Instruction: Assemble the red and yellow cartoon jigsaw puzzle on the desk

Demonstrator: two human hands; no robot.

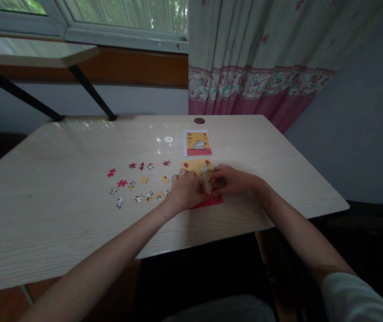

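A partly assembled jigsaw puzzle (196, 166), yellow above and red along its near edge, lies on the table under both hands. Across its left side rests my left hand (189, 190), fingers bent and thumb closed in toward the middle. My right hand (229, 180) is at the puzzle's right edge, its thumb and fingers curled together in a pinch. Whatever sits between the fingertips of either hand is too small or hidden to make out. Just beyond the puzzle lies a printed picture card (198, 143) of a white animal on yellow and red.
Loose puzzle pieces, several of them, lie left of the puzzle, among them a red piece (122, 183) and a white piece (120, 202). The table (67, 197) has a round hole (199, 120) at its back edge. A raised shelf (37, 53) stands at the back left, a curtain (245, 58) behind.
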